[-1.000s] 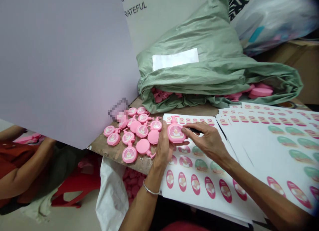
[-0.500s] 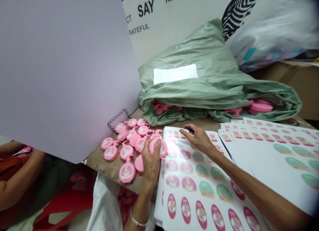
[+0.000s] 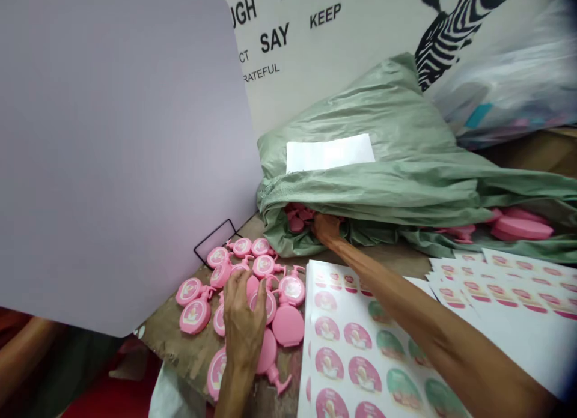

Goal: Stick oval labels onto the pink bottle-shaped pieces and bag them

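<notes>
Pink pump bottles (image 3: pixel 195 316) lie bunched on the tabletop (image 3: pixel 169 334), the left hand (image 3: pixel 243 325) spread over them; whether it grips one I cannot tell. Further right, well apart, the right hand (image 3: pixel 327 227) is in the mouth of the green bag (image 3: pixel 406 136), its hold hidden. The bottles look light, stiff, smooth: take the flat body, not the thin spout (image 3: pixel 282 385).

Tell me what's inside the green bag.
Pink pieces show toward both ends of the opening of the green bag, and the right hand is in it, beside the left ones. The bag covers whatever lies deeper and anything that hand may hold.
</notes>
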The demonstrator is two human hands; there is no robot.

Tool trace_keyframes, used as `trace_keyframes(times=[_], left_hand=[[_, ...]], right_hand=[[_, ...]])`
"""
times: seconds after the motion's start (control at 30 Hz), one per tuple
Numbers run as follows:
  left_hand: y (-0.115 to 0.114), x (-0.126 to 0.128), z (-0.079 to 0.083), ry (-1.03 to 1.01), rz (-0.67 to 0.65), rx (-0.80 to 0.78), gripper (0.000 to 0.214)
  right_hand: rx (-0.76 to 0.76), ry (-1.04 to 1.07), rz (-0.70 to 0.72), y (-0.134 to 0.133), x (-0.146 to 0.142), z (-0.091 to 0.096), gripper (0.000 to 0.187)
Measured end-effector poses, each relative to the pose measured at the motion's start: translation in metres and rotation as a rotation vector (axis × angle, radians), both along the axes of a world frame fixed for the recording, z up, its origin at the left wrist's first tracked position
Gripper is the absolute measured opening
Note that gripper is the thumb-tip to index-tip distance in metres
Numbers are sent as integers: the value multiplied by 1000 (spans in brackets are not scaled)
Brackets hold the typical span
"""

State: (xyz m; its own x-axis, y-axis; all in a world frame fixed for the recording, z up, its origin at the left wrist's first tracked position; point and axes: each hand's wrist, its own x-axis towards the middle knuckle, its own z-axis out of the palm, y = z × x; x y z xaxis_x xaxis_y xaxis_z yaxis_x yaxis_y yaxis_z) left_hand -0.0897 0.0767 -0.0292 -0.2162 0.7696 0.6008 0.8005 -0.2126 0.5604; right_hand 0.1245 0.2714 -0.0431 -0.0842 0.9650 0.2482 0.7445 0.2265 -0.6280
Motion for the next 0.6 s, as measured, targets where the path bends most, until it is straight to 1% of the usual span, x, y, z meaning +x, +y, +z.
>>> trace_keyframes(times=[0.03,0.1,0.17,0.23,0.27,0.3,0.37,0.4,0.43,0.47,0.5,0.53,0.57,0.6], left_hand=[[0,3,3,-31,-30,17,27],[-1,11,11,-98,-95,27,23],[-1,20,21,-169,-156,5,23],[-1,32,29,-267,-236,-62,28],[-2,38,31,-339,-300,-123,34],[-4,45,33,-436,-387,-209,40],[-11,59,33,-689,-635,-460,51],[-16,67,32,-820,-761,-599,53],[-21,73,30,-935,-870,-730,53],[-28,79,28,-1029,-948,-835,53],[-34,84,27,-1097,-986,-904,52],[-40,88,26,-1141,-983,-933,50],[-45,90,25,-1177,-942,-925,48],[-49,90,24,-1208,-875,-896,46]], right_hand=[[-42,-11,10,-8,4,3,32],[-73,-3,18,-31,16,13,28],[-100,27,52,-64,31,26,26],[-175,127,121,-101,48,42,33],[-254,236,182,-119,55,51,36],[-375,398,263,-137,61,59,36],[-616,715,404,-167,68,71,36],[-720,835,460,-179,68,76,36],[-794,903,498,-189,68,78,36],[-844,935,526,-197,66,79,36],[-870,935,543,-202,64,78,36],[-857,903,540,-206,63,75,36],[-796,835,511,-208,63,71,37],[-686,737,447,-209,63,66,37]])
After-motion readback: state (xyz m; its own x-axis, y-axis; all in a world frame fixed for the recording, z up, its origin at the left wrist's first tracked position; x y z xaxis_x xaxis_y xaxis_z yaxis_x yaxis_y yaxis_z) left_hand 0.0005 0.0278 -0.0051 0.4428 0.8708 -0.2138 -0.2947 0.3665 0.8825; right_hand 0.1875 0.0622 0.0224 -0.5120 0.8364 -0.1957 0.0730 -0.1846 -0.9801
